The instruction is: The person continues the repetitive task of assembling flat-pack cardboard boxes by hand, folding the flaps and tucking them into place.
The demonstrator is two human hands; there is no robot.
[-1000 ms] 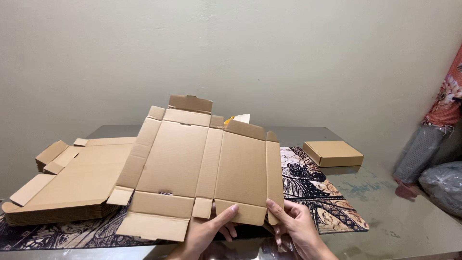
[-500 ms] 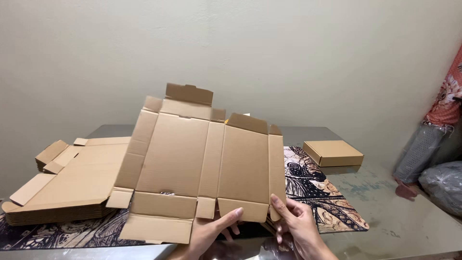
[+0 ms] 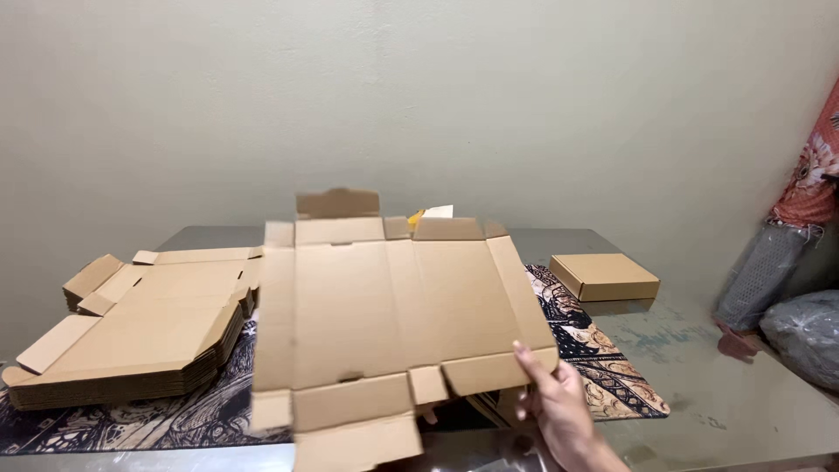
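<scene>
Right hand (image 3: 559,406), fingers closed in a pinch on the near right corner of the flat cardboard box blank (image 3: 384,315), which is held unfolded above the middle of the surface (image 3: 717,411), tilted toward the camera. Left hand hidden. A patterned mat (image 3: 603,358) lies beneath. Stack of flat blanks (image 3: 140,328) at the left edge; folded box (image 3: 605,276) toward the far right corner.

Single head-worn view, looking forward and slightly down across a table (image 3: 752,411), pale wall (image 3: 437,96) far behind, right hand (image 3: 559,406) very near at lower right, flat cardboard sheet (image 3: 384,315) filling the near centre
</scene>
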